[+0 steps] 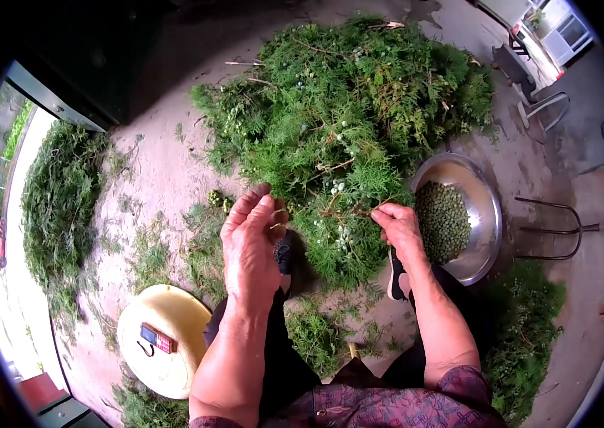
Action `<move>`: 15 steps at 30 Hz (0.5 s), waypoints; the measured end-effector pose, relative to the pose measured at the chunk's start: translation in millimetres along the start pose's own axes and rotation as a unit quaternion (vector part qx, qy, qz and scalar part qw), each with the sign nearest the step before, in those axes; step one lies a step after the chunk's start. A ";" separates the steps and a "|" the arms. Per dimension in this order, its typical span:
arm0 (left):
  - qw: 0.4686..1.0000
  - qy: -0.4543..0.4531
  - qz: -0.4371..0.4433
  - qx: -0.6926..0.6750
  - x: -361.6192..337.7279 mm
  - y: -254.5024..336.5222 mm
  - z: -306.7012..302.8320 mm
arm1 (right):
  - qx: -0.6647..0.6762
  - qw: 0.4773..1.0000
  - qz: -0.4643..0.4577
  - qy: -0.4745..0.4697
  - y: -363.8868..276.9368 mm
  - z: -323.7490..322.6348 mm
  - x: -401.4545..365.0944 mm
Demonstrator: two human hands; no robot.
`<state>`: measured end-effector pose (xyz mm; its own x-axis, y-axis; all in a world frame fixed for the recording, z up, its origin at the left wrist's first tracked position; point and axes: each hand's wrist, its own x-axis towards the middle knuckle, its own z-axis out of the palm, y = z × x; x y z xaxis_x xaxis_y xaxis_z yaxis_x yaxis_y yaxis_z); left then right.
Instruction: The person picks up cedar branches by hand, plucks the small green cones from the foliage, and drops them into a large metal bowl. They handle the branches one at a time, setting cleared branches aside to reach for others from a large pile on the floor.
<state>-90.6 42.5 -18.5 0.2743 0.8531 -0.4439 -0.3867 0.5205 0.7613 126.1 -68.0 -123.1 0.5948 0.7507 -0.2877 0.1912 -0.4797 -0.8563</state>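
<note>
A leafy evergreen branch (345, 250) with pale blue-green berries hangs between my knees, in front of the big heap. My right hand (402, 232) pinches its brown stem between thumb and fingers. To the left of the branch, my left hand (251, 239) is raised with its fingers curled in and the thumb against them. Whatever lies inside those fingers, if anything, is too small to make out. Just right of my right hand stands a wide metal bowl (484, 214), partly filled with small round green berries (441, 221).
A large heap of cut evergreen branches (359, 93) covers the floor ahead. Another pile (63, 207) lies at left. A mobile phone (159, 338) rests on a yellow round stool (173, 378). Beyond the bowl is a metal fork (576, 230). More greenery (523, 321) lies at lower right.
</note>
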 end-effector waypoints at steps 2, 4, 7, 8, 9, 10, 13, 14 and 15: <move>0.999 -0.002 0.018 0.040 -12.6 -24.2 -2.6 | 0.060 0.997 0.032 0.022 -39.1 -10.0 -40.6; 0.998 -0.038 -0.006 0.053 -41.3 -43.8 -2.3 | 0.116 0.992 0.030 0.044 -59.2 -15.7 -77.6; 0.990 -0.137 0.015 0.039 -83.7 -51.5 5.7 | 0.177 0.983 0.006 0.054 -74.5 -17.2 -131.6; 0.990 -0.137 0.023 0.023 -100.9 -46.7 9.5 | 0.174 0.983 -0.001 0.056 -74.2 -15.9 -147.0; 0.991 -0.127 0.034 0.029 -111.8 -44.8 10.4 | 0.171 0.984 -0.008 0.058 -71.7 -14.5 -161.2; 0.991 -0.127 0.037 0.018 -120.6 -46.6 6.1 | 0.185 0.981 -0.029 0.055 -62.7 -10.7 -173.5; 0.990 -0.121 0.055 0.038 -151.7 -45.4 -1.2 | 0.213 0.975 -0.058 0.028 -53.8 -8.8 -214.0; 0.990 -0.117 0.060 0.053 -162.0 -45.0 -3.0 | 0.233 0.970 -0.063 0.038 -40.0 -4.4 -221.7; 0.987 -0.126 0.064 0.071 -171.3 -44.9 -7.8 | 0.202 0.977 -0.062 0.006 -37.5 -9.8 -232.6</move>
<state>-127.1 -126.7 19.6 0.4495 0.8653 -0.2219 -0.3095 0.3839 0.8700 -11.8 -229.0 -19.9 0.5955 0.7855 -0.1686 -0.0608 -0.1652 -0.9844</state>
